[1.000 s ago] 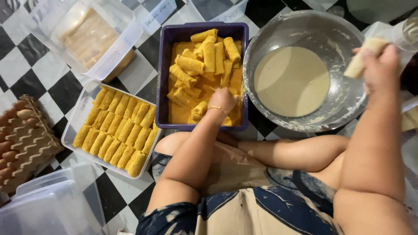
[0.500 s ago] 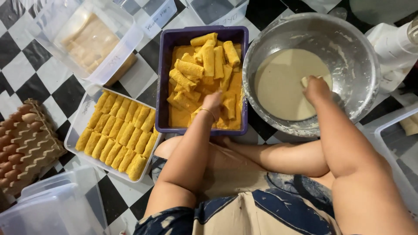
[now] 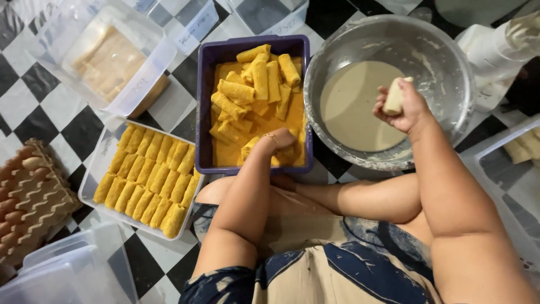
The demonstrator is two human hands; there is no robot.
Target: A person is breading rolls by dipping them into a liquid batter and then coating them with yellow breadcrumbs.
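**Inspector:** Stainless steel mixing bowl [image 3: 450, 67], upper right, on the black-and-white chequered floor [image 3: 34, 112]. It holds a pool of pale beige batter [image 3: 354, 107]. Right hand position?

**Assistant:** Right hand [image 3: 402, 107] is raised over the batter, inside the line of the bowl's near rim. The forearm runs up from the lower right, with the wrist bent slightly inward. Fingers are curled closed around a pale uncoated roll [image 3: 395, 95], which stands roughly upright in the grip with its top end showing above the knuckles.

**Inspector:** Left hand?

**Assistant:** Left hand [image 3: 278, 139] is down in the purple rectangular tub [image 3: 205, 101], at its near edge. The arm reaches straight forward from the body, over the knee. The hand is turned palm down into the orange crumbs [image 3: 264, 121]; a thin bracelet shows at the wrist. Fingers are buried among the crumbs and coated rolls [image 3: 253, 79], so I cannot tell how far they are opened or whether they grip anything.

**Inspector:** Surroundings?

**Assistant:** Just left of the tub lies a clear tray [image 3: 90, 186] filled with neat rows of crumbed rolls [image 3: 149, 180]. A clear lidded container [image 3: 107, 56] sits at the upper left, and a brown egg carton [image 3: 28, 191] lies at the left edge.
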